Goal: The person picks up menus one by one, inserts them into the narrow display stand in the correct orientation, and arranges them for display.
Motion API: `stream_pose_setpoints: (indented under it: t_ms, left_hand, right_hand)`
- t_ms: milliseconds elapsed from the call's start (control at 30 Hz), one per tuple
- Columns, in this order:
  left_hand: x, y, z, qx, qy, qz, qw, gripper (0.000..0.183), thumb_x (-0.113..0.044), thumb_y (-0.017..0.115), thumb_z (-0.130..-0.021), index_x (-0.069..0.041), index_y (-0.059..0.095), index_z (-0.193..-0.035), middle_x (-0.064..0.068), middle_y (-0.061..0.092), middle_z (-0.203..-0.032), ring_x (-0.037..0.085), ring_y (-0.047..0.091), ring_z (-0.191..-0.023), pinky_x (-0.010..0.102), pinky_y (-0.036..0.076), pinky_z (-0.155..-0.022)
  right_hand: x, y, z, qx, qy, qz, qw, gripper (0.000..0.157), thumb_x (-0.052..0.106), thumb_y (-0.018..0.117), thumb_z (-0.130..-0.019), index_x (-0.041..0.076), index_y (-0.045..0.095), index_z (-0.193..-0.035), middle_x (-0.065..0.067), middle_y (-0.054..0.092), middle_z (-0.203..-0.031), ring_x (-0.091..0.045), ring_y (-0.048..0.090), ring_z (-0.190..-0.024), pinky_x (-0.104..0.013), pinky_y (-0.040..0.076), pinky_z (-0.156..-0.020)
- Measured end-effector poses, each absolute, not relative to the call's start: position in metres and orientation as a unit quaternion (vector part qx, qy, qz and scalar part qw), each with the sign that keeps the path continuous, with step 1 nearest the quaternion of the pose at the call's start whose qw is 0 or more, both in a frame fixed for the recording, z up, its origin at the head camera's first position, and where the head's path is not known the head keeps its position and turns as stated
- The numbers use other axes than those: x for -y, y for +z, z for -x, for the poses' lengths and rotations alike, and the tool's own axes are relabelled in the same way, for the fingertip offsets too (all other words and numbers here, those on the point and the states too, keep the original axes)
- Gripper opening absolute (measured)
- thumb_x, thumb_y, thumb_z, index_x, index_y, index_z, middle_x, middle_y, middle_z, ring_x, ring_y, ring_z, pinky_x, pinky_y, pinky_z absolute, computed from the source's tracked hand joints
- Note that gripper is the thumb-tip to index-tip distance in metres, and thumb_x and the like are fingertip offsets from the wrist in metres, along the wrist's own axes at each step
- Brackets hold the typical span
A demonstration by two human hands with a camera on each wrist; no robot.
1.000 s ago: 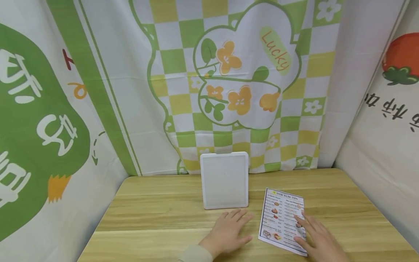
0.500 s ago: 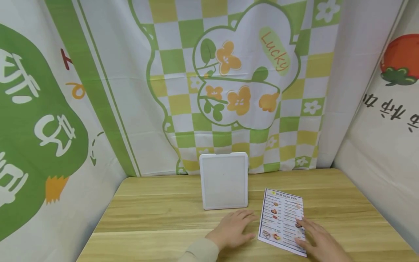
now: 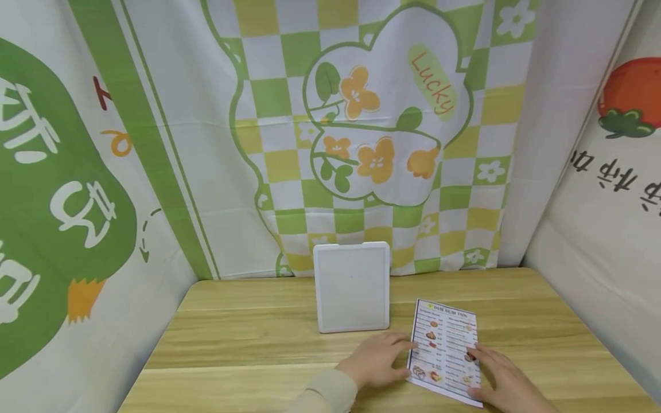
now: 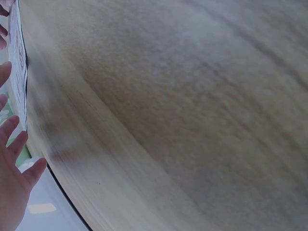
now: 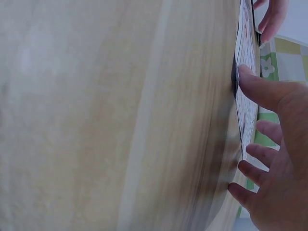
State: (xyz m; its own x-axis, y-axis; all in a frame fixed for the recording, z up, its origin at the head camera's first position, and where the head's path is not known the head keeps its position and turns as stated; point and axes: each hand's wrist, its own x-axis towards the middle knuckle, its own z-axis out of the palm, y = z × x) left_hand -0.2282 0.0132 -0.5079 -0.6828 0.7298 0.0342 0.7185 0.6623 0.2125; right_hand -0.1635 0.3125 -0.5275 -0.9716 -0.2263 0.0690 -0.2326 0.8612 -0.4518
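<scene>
A printed menu headed "DIM SUM INN" [image 3: 445,350] lies on the wooden table, its top tipped slightly to the left. My left hand [image 3: 379,360] is at its left edge, fingers extended, fingertips and thumb right at the border. On the other side my right hand [image 3: 508,381] reaches over the right edge, its fingers spread and relaxed. In the right wrist view the right thumb [image 5: 262,89] and fingers stand apart around the menu [image 5: 246,43]. The left wrist view catches part of my left hand [image 4: 12,187] beside the thin sheet [image 4: 18,62].
A white framed board [image 3: 353,287] stands upright behind my left hand. The wooden table [image 3: 248,338] ends at a green and yellow checked cloth [image 3: 377,221] at the back. Printed cloth walls [image 3: 601,229] rise at both sides.
My left hand has moved right, from the table in front of the white board to the menu's left edge. The right hand and the menu have hardly moved.
</scene>
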Motion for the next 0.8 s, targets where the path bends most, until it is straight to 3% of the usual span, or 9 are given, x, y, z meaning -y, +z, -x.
stream_pose_setpoints:
  t_ms: [433,800]
  left_hand:
    - [-0.024,-0.512,0.230,-0.913,0.079,-0.398,0.031,0.064,-0.058,0.065,-0.088,-0.033,0.049,-0.144,-0.009,0.042,-0.152,0.016,0.038,-0.139,0.042,0.036,-0.110]
    - [-0.026,-0.515,0.234,-0.912,0.066,-0.403,0.020,0.073,-0.067,0.068,-0.080,-0.032,0.053,-0.142,-0.012,0.045,-0.149,0.012,0.038,-0.138,0.036,0.034,-0.111]
  right_hand:
    - [-0.322,-0.526,0.169,0.961,0.238,-0.142,-0.009,0.085,0.046,0.085,-0.069,0.002,0.056,-0.135,-0.027,0.049,-0.140,-0.052,0.043,-0.127,-0.069,0.037,-0.096]
    - [-0.325,-0.527,0.169,0.960,0.243,-0.141,-0.021,0.084,0.049,0.084,-0.069,0.004,0.058,-0.134,-0.026,0.049,-0.141,-0.052,0.043,-0.127,-0.070,0.036,-0.095]
